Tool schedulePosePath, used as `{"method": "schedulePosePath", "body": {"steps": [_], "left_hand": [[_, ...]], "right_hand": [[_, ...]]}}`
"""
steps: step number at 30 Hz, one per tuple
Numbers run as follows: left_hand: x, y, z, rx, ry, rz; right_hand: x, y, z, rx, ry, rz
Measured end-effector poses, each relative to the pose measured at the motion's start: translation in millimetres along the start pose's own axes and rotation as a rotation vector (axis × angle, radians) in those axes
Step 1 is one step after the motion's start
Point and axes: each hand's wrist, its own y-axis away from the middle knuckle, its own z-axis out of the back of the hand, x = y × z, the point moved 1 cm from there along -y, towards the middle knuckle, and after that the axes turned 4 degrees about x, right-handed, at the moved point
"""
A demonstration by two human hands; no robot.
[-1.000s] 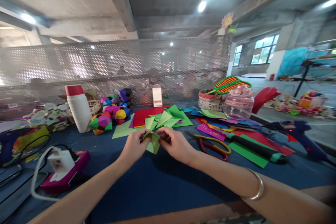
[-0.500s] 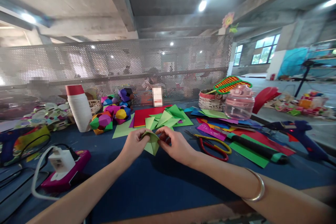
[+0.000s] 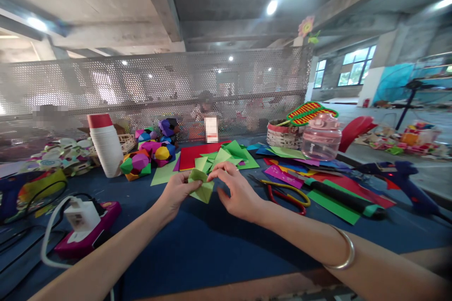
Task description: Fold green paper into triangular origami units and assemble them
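My left hand (image 3: 177, 191) pinches a folded light-green paper (image 3: 204, 190) between thumb and fingers, above the blue tabletop (image 3: 197, 254). Creases cross the paper's face. On its right side is my right hand (image 3: 236, 191), thumb and fingers apart, with the index fingertip close to the paper's upper right edge; contact is unclear. Just behind the hands lie folded green papers (image 3: 233, 152) and a red sheet (image 3: 192, 156).
Right: scissors (image 3: 287, 193), a black-and-teal tool (image 3: 344, 197), a glue gun (image 3: 406, 183), a pink bottle (image 3: 321, 138) and a basket (image 3: 284, 134). Left: stacked cups (image 3: 106, 146), paper balls (image 3: 141, 162) and a power strip (image 3: 90, 230) with cables. A mesh screen (image 3: 151, 80) stands behind.
My right hand's fingers have spread away from the paper. The paper now shows a wider, flatter face and remains in my left hand.
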Motion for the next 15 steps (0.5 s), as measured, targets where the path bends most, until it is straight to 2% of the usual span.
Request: {"method": "schedulePosePath", "body": {"steps": [4, 8, 15], "left_hand": [[0, 1, -1.0, 0.013, 0.027, 0.036], [-1, 2, -3.7, 0.029, 0.023, 0.039], [-5, 6, -10.8, 0.051, -0.015, 0.01]], "right_hand": [[0, -1, 1, 0.032, 0.089, 0.102], [-2, -1, 1, 0.011, 0.116, 0.142], [1, 0, -1, -0.068, 0.1, 0.077]]}}
